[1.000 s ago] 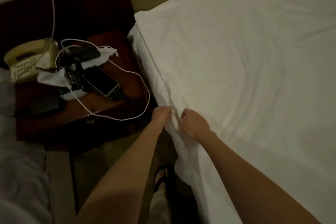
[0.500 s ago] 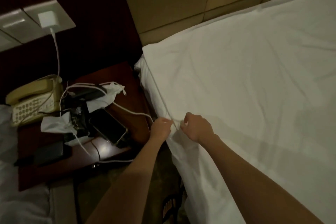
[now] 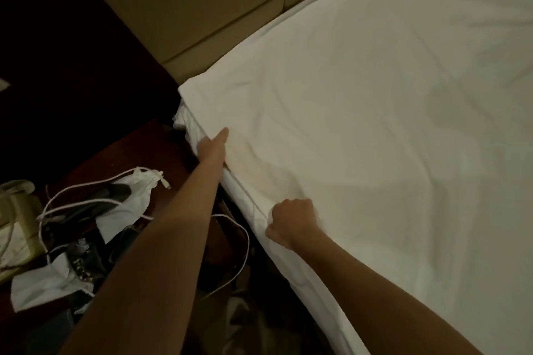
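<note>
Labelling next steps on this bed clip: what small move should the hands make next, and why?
Probably slide the left hand along the sheet edge to the bed's corner, while the right hand anchors. The left hand lies straight on the edge short of the corner, the right hand grips the edge in a fist, and creases run between them.

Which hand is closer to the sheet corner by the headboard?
Left. The left hand lies on the sheet edge just short of the corner; the right hand grips that edge farther back, nearer the person.
</note>
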### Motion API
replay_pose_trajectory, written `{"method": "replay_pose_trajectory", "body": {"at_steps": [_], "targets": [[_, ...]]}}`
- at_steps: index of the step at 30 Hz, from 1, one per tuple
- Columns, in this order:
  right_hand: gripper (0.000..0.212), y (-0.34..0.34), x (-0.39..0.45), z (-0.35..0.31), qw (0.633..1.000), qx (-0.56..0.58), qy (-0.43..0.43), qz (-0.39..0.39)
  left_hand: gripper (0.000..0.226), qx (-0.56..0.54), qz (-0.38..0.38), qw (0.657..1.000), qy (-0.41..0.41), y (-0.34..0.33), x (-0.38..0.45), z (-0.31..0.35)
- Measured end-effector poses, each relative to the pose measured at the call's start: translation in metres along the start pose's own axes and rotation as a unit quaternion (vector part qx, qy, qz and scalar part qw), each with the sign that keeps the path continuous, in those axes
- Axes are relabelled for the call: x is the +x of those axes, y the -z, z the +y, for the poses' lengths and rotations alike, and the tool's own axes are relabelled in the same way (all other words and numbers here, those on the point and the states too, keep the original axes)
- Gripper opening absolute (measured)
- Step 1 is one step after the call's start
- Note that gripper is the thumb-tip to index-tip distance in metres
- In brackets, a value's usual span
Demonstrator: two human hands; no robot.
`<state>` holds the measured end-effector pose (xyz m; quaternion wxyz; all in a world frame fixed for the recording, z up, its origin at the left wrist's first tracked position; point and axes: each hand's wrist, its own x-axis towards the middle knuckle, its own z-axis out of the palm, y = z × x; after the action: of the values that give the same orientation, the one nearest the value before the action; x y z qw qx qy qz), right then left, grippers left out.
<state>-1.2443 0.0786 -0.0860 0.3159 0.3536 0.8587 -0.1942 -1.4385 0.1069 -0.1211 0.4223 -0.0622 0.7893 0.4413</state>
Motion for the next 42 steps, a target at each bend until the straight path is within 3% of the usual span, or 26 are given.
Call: {"method": "replay_pose_trajectory", "body": {"at_steps": [7, 10, 13, 15, 18, 21, 22, 25, 27, 30, 33, 39, 42], "targets": [[0.034, 0.036, 0.031, -0.03, 0.998, 0.01, -0.011, 0.066, 0.047, 0.051, 0.014, 0.995, -0.089, 0.017, 0.032, 0.067], [0.034, 0.048, 0.034, -0.04, 0.997, 0.052, 0.005, 0.065, 0.029, 0.061, 0.006, 0.993, -0.098, 0.035, 0.041, 0.069], [0.019, 0.035, 0.034, -0.043, 0.992, 0.116, -0.002, 0.048, 0.014, 0.015, 0.0, 0.998, -0.054, 0.047, 0.046, 0.063], [0.021, 0.023, 0.035, -0.044, 0.99, 0.137, -0.015, 0.036, 0.028, -0.012, -0.014, 1.0, -0.001, 0.049, 0.05, 0.06], [0.018, 0.016, 0.04, -0.04, 0.986, 0.165, -0.014, 0.021, 0.042, -0.06, -0.1, 0.991, 0.063, 0.043, 0.052, 0.073], [0.026, 0.021, 0.042, -0.031, 0.98, 0.199, 0.004, -0.011, 0.025, -0.079, -0.153, 0.984, 0.043, 0.032, 0.05, 0.095], [0.031, 0.024, 0.042, -0.029, 0.978, 0.208, 0.008, -0.019, 0.02, -0.063, -0.133, 0.989, 0.027, 0.026, 0.048, 0.106], [0.033, 0.034, 0.042, -0.027, 0.969, 0.245, 0.015, -0.031, 0.046, -0.074, -0.092, 0.993, -0.028, 0.021, 0.048, 0.133], [0.032, 0.042, 0.041, -0.026, 0.963, 0.267, 0.02, -0.039, 0.045, -0.084, -0.065, 0.993, -0.057, 0.025, 0.047, 0.138], [0.032, 0.041, 0.041, -0.028, 0.97, 0.239, 0.022, -0.049, 0.033, -0.079, 0.005, 0.994, -0.076, 0.036, 0.058, 0.126], [0.031, 0.024, 0.039, -0.037, 0.984, 0.178, 0.005, -0.02, 0.025, -0.062, 0.026, 0.997, -0.022, 0.037, 0.062, 0.115], [0.01, 0.006, 0.01, -0.036, 0.946, 0.32, -0.04, 0.002, 0.011, 0.026, -0.098, 0.993, 0.064, 0.026, 0.013, 0.052], [0.018, -0.004, -0.016, -0.011, 0.928, 0.356, -0.101, 0.025, 0.016, 0.066, -0.122, 0.988, 0.066, 0.024, -0.023, 0.006]]}}
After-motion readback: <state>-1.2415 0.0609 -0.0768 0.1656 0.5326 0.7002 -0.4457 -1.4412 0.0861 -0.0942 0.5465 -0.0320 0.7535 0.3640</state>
